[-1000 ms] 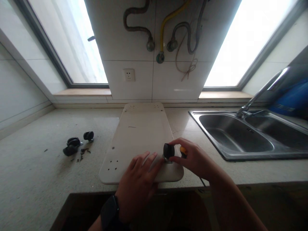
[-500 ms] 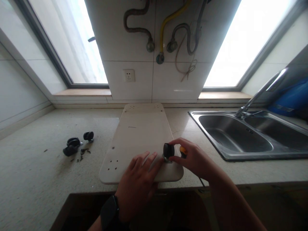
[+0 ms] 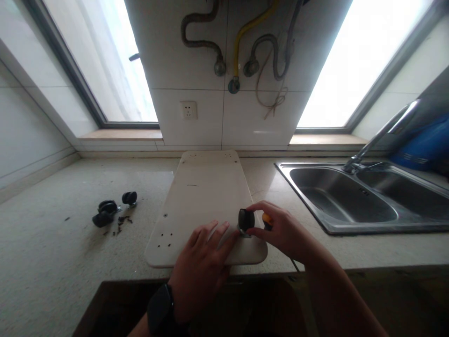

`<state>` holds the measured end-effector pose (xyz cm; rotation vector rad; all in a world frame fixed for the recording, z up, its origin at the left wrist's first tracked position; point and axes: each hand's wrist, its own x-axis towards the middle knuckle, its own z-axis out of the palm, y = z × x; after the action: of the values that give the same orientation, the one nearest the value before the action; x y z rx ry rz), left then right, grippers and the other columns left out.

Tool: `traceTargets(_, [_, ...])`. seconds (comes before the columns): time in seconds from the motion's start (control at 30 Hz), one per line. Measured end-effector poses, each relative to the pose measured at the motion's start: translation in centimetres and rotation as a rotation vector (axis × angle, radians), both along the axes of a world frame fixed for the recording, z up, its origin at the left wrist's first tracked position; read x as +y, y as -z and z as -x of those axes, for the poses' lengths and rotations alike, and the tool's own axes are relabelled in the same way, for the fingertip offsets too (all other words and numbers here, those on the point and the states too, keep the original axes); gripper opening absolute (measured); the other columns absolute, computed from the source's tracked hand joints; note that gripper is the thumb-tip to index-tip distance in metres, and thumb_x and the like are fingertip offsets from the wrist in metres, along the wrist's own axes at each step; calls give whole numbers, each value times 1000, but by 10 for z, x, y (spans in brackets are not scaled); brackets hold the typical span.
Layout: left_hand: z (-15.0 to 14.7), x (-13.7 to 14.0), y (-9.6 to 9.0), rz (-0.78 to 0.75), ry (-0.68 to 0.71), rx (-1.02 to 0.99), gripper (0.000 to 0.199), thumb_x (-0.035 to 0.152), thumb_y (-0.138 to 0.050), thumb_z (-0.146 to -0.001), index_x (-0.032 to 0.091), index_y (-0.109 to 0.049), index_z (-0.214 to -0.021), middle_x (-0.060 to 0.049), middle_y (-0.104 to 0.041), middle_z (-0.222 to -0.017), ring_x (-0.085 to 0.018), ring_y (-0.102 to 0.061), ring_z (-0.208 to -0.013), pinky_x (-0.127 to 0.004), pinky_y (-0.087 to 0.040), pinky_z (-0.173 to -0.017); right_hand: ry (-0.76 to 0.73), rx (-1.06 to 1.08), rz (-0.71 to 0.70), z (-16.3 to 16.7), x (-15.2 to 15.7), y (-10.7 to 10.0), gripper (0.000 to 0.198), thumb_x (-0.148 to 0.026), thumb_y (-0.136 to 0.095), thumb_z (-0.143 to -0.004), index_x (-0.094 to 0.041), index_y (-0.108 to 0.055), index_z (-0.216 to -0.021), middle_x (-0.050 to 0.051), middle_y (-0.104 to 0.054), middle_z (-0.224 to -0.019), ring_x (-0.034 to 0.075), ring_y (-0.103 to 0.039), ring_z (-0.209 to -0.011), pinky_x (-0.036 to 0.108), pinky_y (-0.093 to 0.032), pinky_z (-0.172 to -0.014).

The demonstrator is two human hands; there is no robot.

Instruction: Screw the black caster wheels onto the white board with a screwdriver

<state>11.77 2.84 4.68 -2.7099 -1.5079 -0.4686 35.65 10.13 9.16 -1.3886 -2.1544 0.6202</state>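
A pale board (image 3: 206, 201) with rounded corners and groups of small holes lies flat on the counter. Near its front right corner stands a black caster wheel (image 3: 246, 219) with a metal plate under it. My right hand (image 3: 280, 229) pinches this caster between thumb and fingers. My left hand (image 3: 201, 262) rests on the board's front part with fingers spread, its index finger reaching to the caster's plate. An orange and black handle (image 3: 267, 219) shows behind my right hand, mostly hidden; whether the hand touches it I cannot tell.
Left on the counter (image 3: 52, 252) lie several black casters (image 3: 105, 213) and a scatter of dark screws (image 3: 121, 224). A steel double sink (image 3: 315, 224) with a faucet (image 3: 379, 135) is at right. Hoses (image 3: 238, 42) and a socket (image 3: 188, 110) are on the wall.
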Motion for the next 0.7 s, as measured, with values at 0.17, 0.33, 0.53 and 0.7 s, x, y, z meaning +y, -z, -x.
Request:
traceTargets(0.17, [0, 0, -1, 5, 0, 6, 83, 17, -68, -85, 30, -31, -159, -5, -45, -158, -32, -39, -142, -54, -32, -118, -11, 16, 11, -1, 1, 1, 39, -32, -79, -79, -30, -68, -116, 0, -66, -94, 15, -53, -72, 29, -42, -66])
traceTargets(0.33, [-1, 2, -2, 6, 1, 5, 81, 19, -67, -87, 30, -31, -159, -5, -45, -158, -32, -38, -143, -54, -33, -118, -5, 16, 16, 0, 1, 0, 38, -31, -79, -79, -29, -68, -115, 0, -66, -92, 15, -54, -73, 30, -42, -67])
traceTargets(0.53, [-1, 1, -2, 4, -1, 5, 82, 17, -67, -86, 30, -30, -159, -5, -45, -158, -32, -38, -142, -54, -33, -118, -3, 21, 24, -1, -1, -2, 38, -33, -77, -79, -29, -68, -116, -1, -63, -86, 15, -52, -70, 29, -41, -64])
traceTargets(0.7, [-2, 0, -3, -4, -3, 0, 82, 15, -67, -85, 30, -32, -158, -6, -46, -158, -32, -40, -142, -54, -33, -118, -10, 17, 12, -1, 0, -2, 38, -34, -76, -80, -28, -69, -117, -1, -60, -79, 15, -51, -67, 29, -40, -62])
